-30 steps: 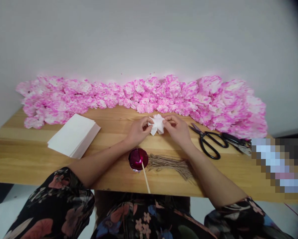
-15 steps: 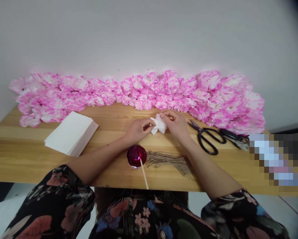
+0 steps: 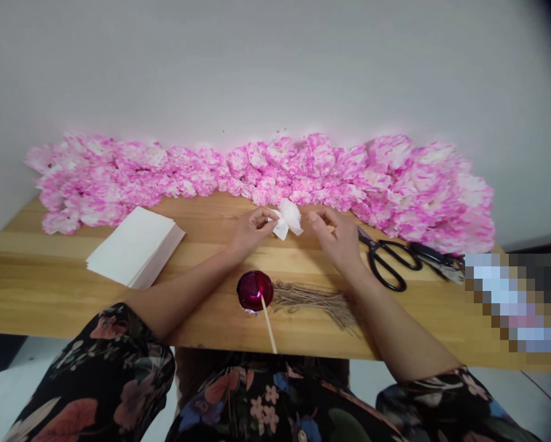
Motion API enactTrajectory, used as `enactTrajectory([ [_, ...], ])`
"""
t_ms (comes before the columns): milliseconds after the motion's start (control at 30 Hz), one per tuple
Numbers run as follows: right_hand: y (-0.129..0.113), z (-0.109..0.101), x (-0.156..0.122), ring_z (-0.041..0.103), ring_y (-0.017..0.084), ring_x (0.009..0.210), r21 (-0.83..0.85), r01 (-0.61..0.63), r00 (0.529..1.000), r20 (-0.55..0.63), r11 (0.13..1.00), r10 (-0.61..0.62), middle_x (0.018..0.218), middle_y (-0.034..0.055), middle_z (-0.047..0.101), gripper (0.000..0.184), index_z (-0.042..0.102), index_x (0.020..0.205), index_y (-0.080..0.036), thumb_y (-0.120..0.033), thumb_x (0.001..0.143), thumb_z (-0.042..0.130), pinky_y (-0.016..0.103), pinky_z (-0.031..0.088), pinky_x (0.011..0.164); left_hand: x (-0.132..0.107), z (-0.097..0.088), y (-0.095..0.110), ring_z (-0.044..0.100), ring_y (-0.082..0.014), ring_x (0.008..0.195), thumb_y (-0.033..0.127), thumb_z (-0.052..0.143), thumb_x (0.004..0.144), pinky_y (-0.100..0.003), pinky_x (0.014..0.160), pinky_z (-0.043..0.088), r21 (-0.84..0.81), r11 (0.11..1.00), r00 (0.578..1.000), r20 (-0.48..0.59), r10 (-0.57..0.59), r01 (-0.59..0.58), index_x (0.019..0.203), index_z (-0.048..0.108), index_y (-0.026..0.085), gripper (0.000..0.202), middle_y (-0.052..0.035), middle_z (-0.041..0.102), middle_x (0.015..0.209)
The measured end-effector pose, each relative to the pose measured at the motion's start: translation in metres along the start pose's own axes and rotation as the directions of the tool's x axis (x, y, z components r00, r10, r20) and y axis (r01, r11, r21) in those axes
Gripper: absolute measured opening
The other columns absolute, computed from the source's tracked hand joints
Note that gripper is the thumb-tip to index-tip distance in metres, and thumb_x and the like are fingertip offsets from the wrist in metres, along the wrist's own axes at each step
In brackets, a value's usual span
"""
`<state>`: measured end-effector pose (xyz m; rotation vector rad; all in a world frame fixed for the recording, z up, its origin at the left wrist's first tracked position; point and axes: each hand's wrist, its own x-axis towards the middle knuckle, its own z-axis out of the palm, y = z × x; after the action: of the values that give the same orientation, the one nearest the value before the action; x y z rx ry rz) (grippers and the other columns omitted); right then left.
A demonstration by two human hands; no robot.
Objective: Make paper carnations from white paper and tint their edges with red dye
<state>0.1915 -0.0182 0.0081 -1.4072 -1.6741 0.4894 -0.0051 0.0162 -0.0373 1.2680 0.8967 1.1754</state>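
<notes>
Pinched between the thumb and fingers of my left hand (image 3: 253,232) is a white tissue-paper flower (image 3: 288,217). Its gathered part sits at my fingertips, with a rounded petal puffed out to the right and smaller points below. My right hand (image 3: 337,236) hovers just right of the flower, apart from it, fingers loosely bent and nothing visible in them. Below my hands stands a small dish of dark magenta liquid (image 3: 252,287) with a thin pale stick (image 3: 269,325) leaning in it. A bundle of thin brown paper-wrapped stems (image 3: 316,298) lies right of the dish.
Pink and white paper flowers (image 3: 275,181) line the back of the wooden table (image 3: 202,313) along the wall. A stack of white paper (image 3: 135,245) lies at left. Black-handled scissors (image 3: 386,261) and pliers (image 3: 439,263) lie at right, beside a blurred-out patch.
My right hand has let go of the paper flower and moved slightly right. In my left hand the flower has shifted a little up and left, its petal fuller in view.
</notes>
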Motion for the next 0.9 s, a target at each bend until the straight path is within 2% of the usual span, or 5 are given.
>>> enactTrajectory([
  [167, 0.000, 0.010, -0.003, 0.063, 0.020, 0.077, -0.179, 0.025, 0.993, 0.116, 0.984, -0.004, 0.085, 0.0032, 0.071, 0.021, 0.066, 0.088, -0.022, -0.042, 0.084, 0.066, 0.032, 0.042, 0.070, -0.001, 0.001, -0.001, 0.061, -0.0091, 0.064, 0.034, 0.072, 0.073, -0.021, 0.063, 0.048, 0.022, 1.000, 1.000, 0.019, -0.005, 0.005, 0.085, 0.060, 0.015, 0.026, -0.0001, 0.065, 0.074],
  [433, 0.001, 0.020, -0.008, 0.061, 0.020, 0.078, -0.248, 0.242, 0.966, 0.153, 0.938, -0.209, 0.080, 0.0041, 0.068, 0.012, 0.063, 0.080, -0.021, -0.029, 0.088, 0.058, 0.032, 0.040, 0.067, -0.004, 0.003, 0.006, 0.058, -0.0085, 0.066, 0.022, 0.069, 0.074, -0.019, 0.062, 0.043, 0.112, 0.993, 0.997, 0.076, -0.035, 0.027, 0.093, 0.061, 0.015, 0.021, 0.0014, 0.065, 0.076],
  [667, 0.006, 0.006, 0.001, 0.063, 0.019, 0.071, -0.126, -0.022, 0.999, 0.029, 0.992, 0.026, 0.080, 0.0024, 0.071, 0.011, 0.065, 0.077, -0.022, -0.030, 0.083, 0.058, 0.032, 0.044, 0.067, -0.001, 0.001, 0.003, 0.059, -0.0081, 0.064, 0.017, 0.065, 0.074, -0.018, 0.061, 0.043, 0.071, 0.996, 0.998, 0.037, -0.055, 0.052, 0.085, 0.061, 0.015, 0.012, 0.0011, 0.066, 0.075],
  [800, 0.011, -0.001, 0.006, 0.063, 0.018, 0.072, -0.028, -0.045, 0.998, -0.049, 0.999, 0.044, 0.080, 0.0022, 0.072, 0.013, 0.066, 0.080, -0.021, -0.031, 0.084, 0.058, 0.033, 0.047, 0.071, 0.001, -0.002, 0.002, 0.059, -0.0079, 0.063, 0.016, 0.067, 0.072, -0.019, 0.062, 0.045, 0.030, 0.999, 0.998, 0.048, -0.033, 0.031, 0.079, 0.059, 0.015, 0.011, 0.0005, 0.066, 0.074],
  [900, 0.014, -0.002, 0.007, 0.066, 0.019, 0.082, 0.047, -0.062, 0.996, -0.055, 0.997, 0.064, 0.092, 0.0045, 0.074, 0.019, 0.069, 0.092, -0.021, -0.034, 0.086, 0.058, 0.034, 0.049, 0.076, 0.002, -0.004, 0.002, 0.061, -0.0091, 0.062, 0.019, 0.072, 0.068, -0.021, 0.062, 0.049, -0.019, 0.999, 0.998, 0.062, -0.033, 0.035, 0.074, 0.058, 0.015, 0.016, 0.0007, 0.066, 0.070],
])
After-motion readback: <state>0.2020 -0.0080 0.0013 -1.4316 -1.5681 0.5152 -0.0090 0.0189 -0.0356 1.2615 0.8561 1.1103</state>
